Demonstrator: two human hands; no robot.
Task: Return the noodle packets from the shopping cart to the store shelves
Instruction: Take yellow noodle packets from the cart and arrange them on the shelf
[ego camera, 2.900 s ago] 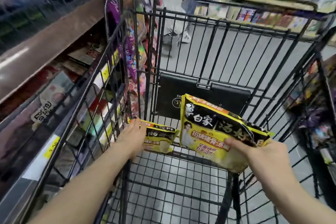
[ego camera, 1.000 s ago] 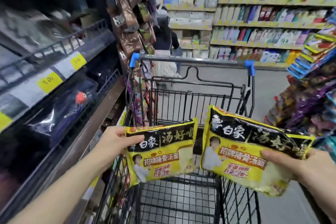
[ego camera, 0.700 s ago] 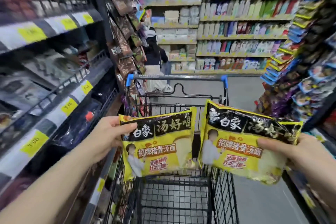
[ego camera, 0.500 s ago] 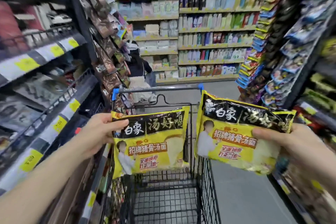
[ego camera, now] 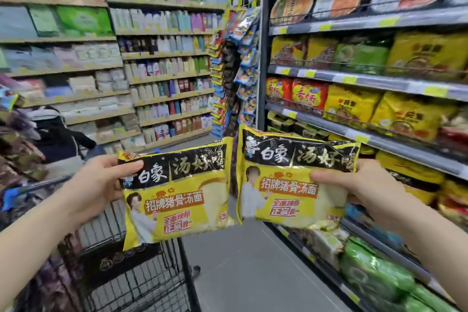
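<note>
The view has swung from the shopping cart point(ego camera: 131, 273), now at lower left, toward the noodle shelves point(ego camera: 354, 81) filling the right. The left hand point(ego camera: 93, 190) pinches one noodle packet point(ego camera: 177, 192) at centre; the right hand point(ego camera: 364, 185) clamps the other packet point(ego camera: 291, 180) beside it, so shelving looks next.

Both forearms extended fwd at chest height. L hand point(ego camera: 93, 185): thumb on front of one noodle packet point(ego camera: 177, 195), gripping its edge. R hand point(ego camera: 367, 185): same grip on second noodle packet point(ego camera: 291, 185).
</note>
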